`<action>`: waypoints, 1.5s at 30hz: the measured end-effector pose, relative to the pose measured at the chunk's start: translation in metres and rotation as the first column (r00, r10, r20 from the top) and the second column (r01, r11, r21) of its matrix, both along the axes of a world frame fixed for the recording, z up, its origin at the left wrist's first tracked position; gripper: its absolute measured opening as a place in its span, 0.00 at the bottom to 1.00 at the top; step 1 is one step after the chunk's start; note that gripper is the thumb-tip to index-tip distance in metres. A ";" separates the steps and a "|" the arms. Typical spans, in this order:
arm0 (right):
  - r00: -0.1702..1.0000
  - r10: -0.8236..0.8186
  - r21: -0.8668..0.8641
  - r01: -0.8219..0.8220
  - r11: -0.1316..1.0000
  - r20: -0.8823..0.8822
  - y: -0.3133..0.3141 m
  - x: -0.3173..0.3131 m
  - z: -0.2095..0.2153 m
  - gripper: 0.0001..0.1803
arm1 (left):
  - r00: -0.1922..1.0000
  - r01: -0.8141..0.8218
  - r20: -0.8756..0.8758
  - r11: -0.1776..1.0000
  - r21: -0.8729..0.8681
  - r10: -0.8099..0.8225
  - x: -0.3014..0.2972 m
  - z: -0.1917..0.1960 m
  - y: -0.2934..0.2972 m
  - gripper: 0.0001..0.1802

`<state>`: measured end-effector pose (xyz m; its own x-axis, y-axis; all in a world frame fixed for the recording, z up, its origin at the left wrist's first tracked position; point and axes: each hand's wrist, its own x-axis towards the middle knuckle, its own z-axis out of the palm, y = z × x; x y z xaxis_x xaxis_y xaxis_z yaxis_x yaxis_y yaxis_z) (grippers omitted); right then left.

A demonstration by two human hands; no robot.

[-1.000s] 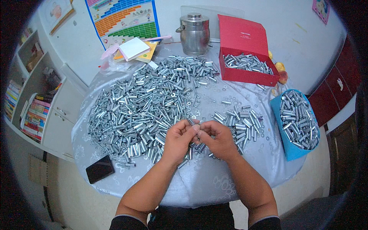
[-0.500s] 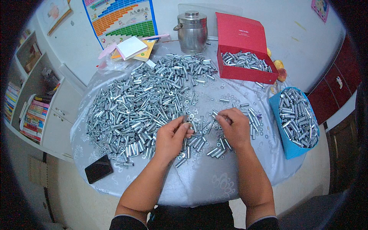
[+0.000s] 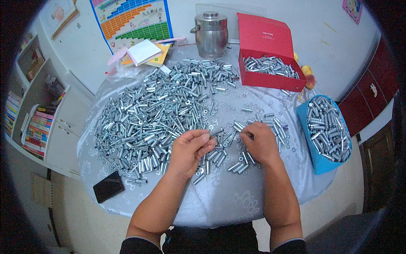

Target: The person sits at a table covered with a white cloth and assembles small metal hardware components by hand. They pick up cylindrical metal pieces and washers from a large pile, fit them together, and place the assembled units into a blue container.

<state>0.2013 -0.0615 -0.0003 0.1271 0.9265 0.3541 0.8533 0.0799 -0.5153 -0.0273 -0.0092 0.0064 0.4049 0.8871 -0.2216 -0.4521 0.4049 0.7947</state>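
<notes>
My left hand (image 3: 190, 152) pinches a short silvery metal sleeve (image 3: 217, 131) between thumb and forefinger, its free end pointing right. Just across from it, my right hand (image 3: 261, 144) has its fingers curled together over small metal parts; what they hold, if anything, is hidden. A large heap of metal sleeves, bolts and washers (image 3: 148, 114) spreads to the left of and beyond my left hand. Between and below both hands lie more loose sleeves (image 3: 241, 168) and washers. Further sleeves (image 3: 279, 131) lie right of my right hand.
An open red box (image 3: 270, 82) at the back right and a blue container (image 3: 311, 139) at the right hold metal parts. A steel pot (image 3: 211, 38) stands at the back, near notebooks (image 3: 144, 52). A black phone (image 3: 108, 187) lies at the tablecloth's (image 3: 237, 207) left front edge.
The sleeve in my left hand has swung from upright to pointing right, with the thumb and fingers shifting. My right hand has moved very slightly down and stays curled.
</notes>
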 end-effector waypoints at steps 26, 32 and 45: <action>0.605 -0.074 -0.178 -0.113 0.978 -0.793 -0.006 -0.009 0.015 0.06 | 0.999 0.047 0.004 0.995 -0.092 -0.046 0.003 0.002 -0.002 0.14; 0.359 0.038 -0.029 -0.181 0.983 -0.933 -0.006 -0.017 0.019 0.06 | 0.998 0.063 0.003 0.995 -0.081 -0.063 0.005 0.000 -0.004 0.13; 0.454 0.090 0.000 -0.195 0.981 -0.886 -0.003 -0.031 0.015 0.07 | 0.993 0.110 0.054 0.990 -0.090 -0.106 0.004 -0.002 -0.005 0.13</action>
<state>0.1701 -0.0644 0.0150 0.1851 0.9814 0.0516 -0.0758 0.0666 -0.9949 -0.0229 -0.0143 0.0041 0.5097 0.8141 -0.2784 -0.4391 0.5244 0.7295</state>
